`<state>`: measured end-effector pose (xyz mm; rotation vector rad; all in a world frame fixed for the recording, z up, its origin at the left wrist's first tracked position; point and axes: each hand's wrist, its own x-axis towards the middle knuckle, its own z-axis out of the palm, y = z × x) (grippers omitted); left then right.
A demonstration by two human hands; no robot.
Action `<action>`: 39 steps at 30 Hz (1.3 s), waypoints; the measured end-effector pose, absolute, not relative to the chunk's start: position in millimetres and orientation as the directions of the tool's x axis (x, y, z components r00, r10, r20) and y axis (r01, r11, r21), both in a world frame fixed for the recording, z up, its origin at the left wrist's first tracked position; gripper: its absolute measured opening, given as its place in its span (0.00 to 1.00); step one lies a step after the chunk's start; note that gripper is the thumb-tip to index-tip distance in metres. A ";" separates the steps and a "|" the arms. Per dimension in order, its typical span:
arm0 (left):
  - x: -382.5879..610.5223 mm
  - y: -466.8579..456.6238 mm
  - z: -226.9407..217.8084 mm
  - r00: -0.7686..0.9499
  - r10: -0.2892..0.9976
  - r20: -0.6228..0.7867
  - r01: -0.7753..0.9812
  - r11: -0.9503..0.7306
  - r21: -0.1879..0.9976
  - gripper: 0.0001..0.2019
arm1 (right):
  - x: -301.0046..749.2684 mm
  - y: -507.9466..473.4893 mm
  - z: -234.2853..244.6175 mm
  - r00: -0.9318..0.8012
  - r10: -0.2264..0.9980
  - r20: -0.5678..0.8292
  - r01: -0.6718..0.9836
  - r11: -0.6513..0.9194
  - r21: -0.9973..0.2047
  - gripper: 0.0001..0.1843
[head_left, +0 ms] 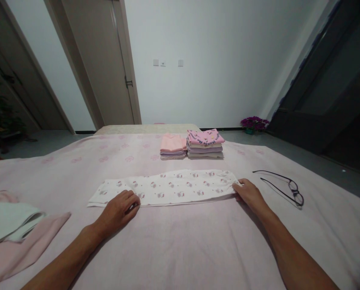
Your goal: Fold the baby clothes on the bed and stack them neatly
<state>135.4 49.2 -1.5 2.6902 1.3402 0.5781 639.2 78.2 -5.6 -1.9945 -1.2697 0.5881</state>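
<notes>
A pair of white pants (174, 187) with a small cartoon print lies folded lengthwise into a long strip across the pink bedsheet. My left hand (123, 207) is closed at the strip's near edge, left of its middle, with the fingers curled against the fabric. At the right end, the gathered waist edge is pinched between the thumb and fingers of my right hand (249, 194). Some fingertips of both hands are hidden.
Behind the pants stand two stacks of folded clothes, one topped with peach cloth (172, 143), the other with a pink printed shirt (205, 137). Black-framed glasses (294, 192) lie at right. Loose white and pink clothes (15, 229) lie at left. Purple flowers (254, 123) stand beyond.
</notes>
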 end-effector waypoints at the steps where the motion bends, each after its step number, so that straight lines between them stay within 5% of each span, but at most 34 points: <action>1: 136.2 48.6 -0.8 0.544 0.786 0.293 0.753 -0.612 0.241 0.09 | 645.0 78.7 -6.5 0.407 0.913 0.034 0.704 -0.290 -0.649 0.14; 6: 131.4 50.6 -2.9 0.483 0.820 0.308 0.760 -0.567 0.316 0.12 | 648.1 71.7 3.6 0.377 0.884 0.277 0.916 -0.311 -0.255 0.20; 10: 101.4 62.9 -1.9 0.118 0.900 0.420 0.863 -0.302 0.405 0.15 | 624.8 63.0 14.5 0.119 0.813 0.570 0.992 -0.075 -0.101 0.17; 13: 67.7 72.4 2.0 -0.182 0.899 0.398 0.924 0.018 0.382 0.16 | 604.1 60.5 15.1 -0.155 0.816 0.557 0.957 0.264 -0.120 0.11; 17: 36.8 77.5 3.1 -0.324 0.918 0.229 0.921 0.250 0.298 0.19 | 578.6 58.4 12.9 -0.427 0.800 0.421 0.815 0.543 -0.204 0.09; 23: 33.9 78.4 1.2 -0.318 0.943 0.096 0.926 0.287 0.246 0.18 | 564.2 55.0 13.8 -0.526 0.772 0.356 0.764 0.613 -0.200 0.06; 32: 30.2 69.9 18.2 -0.268 0.945 0.186 0.960 0.245 0.138 0.17 | 565.9 55.1 10.2 -0.529 0.754 0.389 0.751 0.630 -0.200 0.09; 39: 33.2 61.7 21.5 -0.291 0.956 0.033 0.951 0.285 0.120 0.16 | 565.0 54.8 7.5 -0.510 0.726 0.462 0.759 0.632 -0.156 0.08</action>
